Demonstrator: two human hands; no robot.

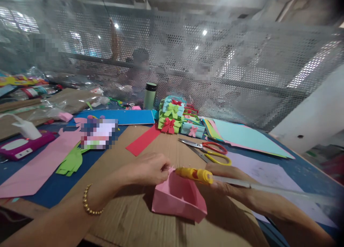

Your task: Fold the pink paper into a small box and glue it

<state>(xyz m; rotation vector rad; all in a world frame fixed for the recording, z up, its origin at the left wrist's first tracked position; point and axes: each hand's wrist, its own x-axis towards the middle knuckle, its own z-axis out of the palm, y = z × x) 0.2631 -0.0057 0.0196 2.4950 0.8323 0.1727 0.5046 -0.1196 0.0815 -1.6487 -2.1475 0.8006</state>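
Observation:
A small open pink paper box (174, 205) sits on the brown cardboard sheet (129, 218) in front of me. My left hand (153, 168), with a gold bead bracelet (87, 204) on the wrist, pinches the box's far left corner. In my right hand (228, 179) is a yellow glue gun (193, 174) with a clear glue stick running out of its back. The gun lies above the far rim of the box, its tip close to my left fingers. Whether the tip touches the paper I cannot tell.
Two pairs of scissors (212, 148) lie beyond my right hand. Several finished paper boxes with bows (170, 119) are stacked at the back, beside a green tumbler (149, 96). Paper sheets (252, 136) lie right; pink paper (34, 164) and a purple power strip (24, 146) lie left.

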